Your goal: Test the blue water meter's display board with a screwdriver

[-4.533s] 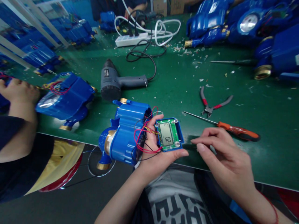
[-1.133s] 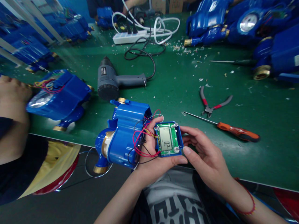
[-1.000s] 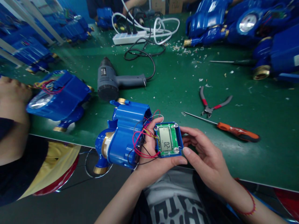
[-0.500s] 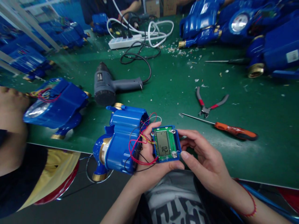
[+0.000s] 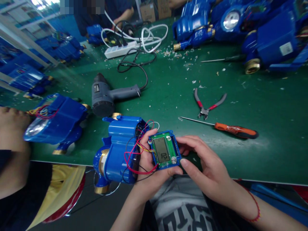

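Observation:
My left hand (image 5: 151,163) is closed around a circuit board with an LCD display (image 5: 161,150), set in a blue plastic frame. Dark digits, seemingly 02, show on the screen. At the frame's right edge, the thumb and fingers of my right hand (image 5: 207,163) pinch its side. Red, black, yellow and white wires (image 5: 131,160) run from the board into the open end of a blue water meter body (image 5: 122,147) with brass pipe ends. That meter lies on its side at the table's front edge, just left of my left hand.
Behind the meter lies a grey heat gun (image 5: 103,96). Cutting pliers (image 5: 204,110) and an orange-handled screwdriver (image 5: 235,130) rest to the right. A power strip (image 5: 120,49), more blue meters (image 5: 274,41) and scraps stand farther back. Another person's arm (image 5: 13,150) is beside a meter (image 5: 57,118) at left.
The view has shifted slightly, so the table's things appear farther left. Both hands keep their grip on the display board, which is tilted a little differently.

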`<state>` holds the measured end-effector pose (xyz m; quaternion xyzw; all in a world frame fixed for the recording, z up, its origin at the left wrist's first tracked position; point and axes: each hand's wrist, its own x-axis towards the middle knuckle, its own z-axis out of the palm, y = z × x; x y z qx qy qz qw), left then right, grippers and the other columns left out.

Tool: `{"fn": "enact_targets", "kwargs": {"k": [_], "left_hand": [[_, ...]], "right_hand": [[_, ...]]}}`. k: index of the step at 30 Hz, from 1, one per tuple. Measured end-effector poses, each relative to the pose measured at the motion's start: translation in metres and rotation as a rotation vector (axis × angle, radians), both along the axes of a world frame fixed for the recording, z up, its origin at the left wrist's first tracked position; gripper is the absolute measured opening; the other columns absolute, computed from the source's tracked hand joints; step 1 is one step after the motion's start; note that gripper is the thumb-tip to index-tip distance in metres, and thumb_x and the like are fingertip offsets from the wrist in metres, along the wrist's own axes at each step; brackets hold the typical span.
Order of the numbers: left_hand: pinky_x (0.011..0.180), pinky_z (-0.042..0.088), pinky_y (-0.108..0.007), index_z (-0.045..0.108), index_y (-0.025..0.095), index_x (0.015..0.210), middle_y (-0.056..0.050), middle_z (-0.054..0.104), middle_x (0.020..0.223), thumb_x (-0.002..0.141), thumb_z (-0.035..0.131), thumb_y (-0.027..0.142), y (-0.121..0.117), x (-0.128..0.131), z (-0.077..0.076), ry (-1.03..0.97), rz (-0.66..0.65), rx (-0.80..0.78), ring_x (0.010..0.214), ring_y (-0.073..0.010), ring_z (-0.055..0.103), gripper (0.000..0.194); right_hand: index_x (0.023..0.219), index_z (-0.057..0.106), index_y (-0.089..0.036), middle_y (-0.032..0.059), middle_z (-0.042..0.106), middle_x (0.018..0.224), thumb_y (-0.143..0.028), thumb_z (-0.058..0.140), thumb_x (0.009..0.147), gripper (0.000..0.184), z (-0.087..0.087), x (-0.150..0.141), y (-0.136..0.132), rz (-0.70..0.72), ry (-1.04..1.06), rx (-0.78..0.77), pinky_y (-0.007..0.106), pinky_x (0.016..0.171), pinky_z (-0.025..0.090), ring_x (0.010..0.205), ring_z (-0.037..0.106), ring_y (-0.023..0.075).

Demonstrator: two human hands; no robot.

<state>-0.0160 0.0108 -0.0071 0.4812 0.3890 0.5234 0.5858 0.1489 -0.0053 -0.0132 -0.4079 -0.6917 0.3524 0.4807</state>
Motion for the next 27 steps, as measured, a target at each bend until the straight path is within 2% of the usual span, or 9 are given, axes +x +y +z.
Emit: {"fn": "enact_targets", "kwargs": {"k": [2, 4, 6, 8, 12, 15, 18, 22, 27], "left_hand": [[0.078, 0.054, -0.016, 0.048, 0.041, 0.127, 0.006, 0.064, 0.107, 0.058, 0.092, 0.017, -0.001, -0.001, -0.001, 0.020, 0.018, 0.001, 0.090, -0.0104, 0.065, 0.086], [0.073, 0.052, -0.014, 0.047, 0.042, 0.127, 0.006, 0.063, 0.102, 0.057, 0.092, 0.015, -0.002, -0.002, -0.003, 0.057, 0.032, 0.000, 0.084, -0.0089, 0.062, 0.087], [0.068, 0.050, -0.013, 0.047, 0.042, 0.128, 0.006, 0.062, 0.099, 0.059, 0.091, 0.014, -0.004, -0.003, -0.005, 0.095, 0.049, 0.003, 0.079, -0.0080, 0.059, 0.086], [0.065, 0.049, -0.014, 0.045, 0.043, 0.130, 0.006, 0.060, 0.099, 0.062, 0.088, 0.014, -0.005, -0.005, -0.007, 0.123, 0.046, 0.005, 0.076, -0.0078, 0.057, 0.085], [0.067, 0.049, -0.018, 0.041, 0.042, 0.133, 0.004, 0.059, 0.102, 0.069, 0.081, 0.014, -0.005, -0.007, -0.010, 0.208, 0.032, 0.029, 0.076, -0.0087, 0.057, 0.080], [0.069, 0.050, -0.019, 0.041, 0.041, 0.133, 0.005, 0.060, 0.098, 0.071, 0.080, 0.014, -0.004, -0.009, -0.012, 0.290, 0.057, 0.100, 0.075, -0.0090, 0.059, 0.078], [0.072, 0.053, -0.023, 0.039, 0.040, 0.133, 0.004, 0.061, 0.103, 0.073, 0.078, 0.014, -0.005, -0.010, -0.013, 0.325, 0.057, 0.130, 0.079, -0.0115, 0.062, 0.077], [0.084, 0.054, -0.031, 0.040, 0.039, 0.134, 0.002, 0.062, 0.112, 0.075, 0.075, 0.014, -0.006, -0.010, -0.011, 0.347, 0.029, 0.111, 0.091, -0.0169, 0.065, 0.073], [0.088, 0.052, -0.030, 0.039, 0.039, 0.133, 0.002, 0.062, 0.112, 0.073, 0.075, 0.009, -0.006, -0.010, -0.009, 0.270, -0.024, 0.085, 0.096, -0.0168, 0.066, 0.076]], "right_hand": [[0.129, 0.049, -0.012, 0.0091, 0.051, 0.119, -0.010, 0.051, 0.093, 0.036, 0.002, 0.002, -0.005, -0.081, -0.088, 0.145, 0.031, 0.095, 0.042, 0.111, 0.048, 0.0192], [0.120, 0.053, -0.008, 0.0096, 0.051, 0.111, -0.003, 0.051, 0.088, 0.033, 0.007, 0.004, -0.010, -0.153, -0.191, 0.338, 0.035, 0.092, 0.041, 0.104, 0.049, 0.0207], [0.112, 0.057, -0.007, 0.0086, 0.049, 0.103, 0.000, 0.051, 0.085, 0.028, 0.013, 0.004, -0.014, -0.166, -0.294, 0.481, 0.038, 0.087, 0.040, 0.094, 0.048, 0.0203], [0.109, 0.060, -0.007, 0.0081, 0.048, 0.100, -0.002, 0.051, 0.087, 0.024, 0.017, 0.000, -0.016, -0.148, -0.380, 0.534, 0.041, 0.087, 0.038, 0.091, 0.045, 0.0214], [0.105, 0.063, -0.009, 0.0078, 0.046, 0.100, -0.008, 0.049, 0.091, 0.020, 0.015, -0.016, -0.014, -0.148, -0.455, 0.480, 0.044, 0.085, 0.033, 0.090, 0.040, 0.0230], [0.103, 0.063, -0.010, 0.0083, 0.048, 0.101, -0.008, 0.047, 0.092, 0.019, 0.014, -0.026, -0.012, -0.141, -0.475, 0.441, 0.045, 0.085, 0.030, 0.091, 0.040, 0.0237], [0.097, 0.062, -0.010, 0.0100, 0.048, 0.100, -0.008, 0.044, 0.091, 0.019, 0.018, -0.030, -0.009, -0.115, -0.508, 0.398, 0.045, 0.083, 0.028, 0.091, 0.040, 0.0254], [0.090, 0.061, -0.011, 0.0122, 0.050, 0.097, -0.010, 0.044, 0.088, 0.017, 0.026, -0.031, -0.003, -0.049, -0.594, 0.385, 0.047, 0.081, 0.027, 0.088, 0.039, 0.0268], [0.090, 0.057, -0.012, 0.0117, 0.049, 0.099, -0.007, 0.044, 0.084, 0.015, 0.027, -0.028, 0.000, 0.005, -0.598, 0.395, 0.046, 0.078, 0.027, 0.087, 0.038, 0.0260]]}}
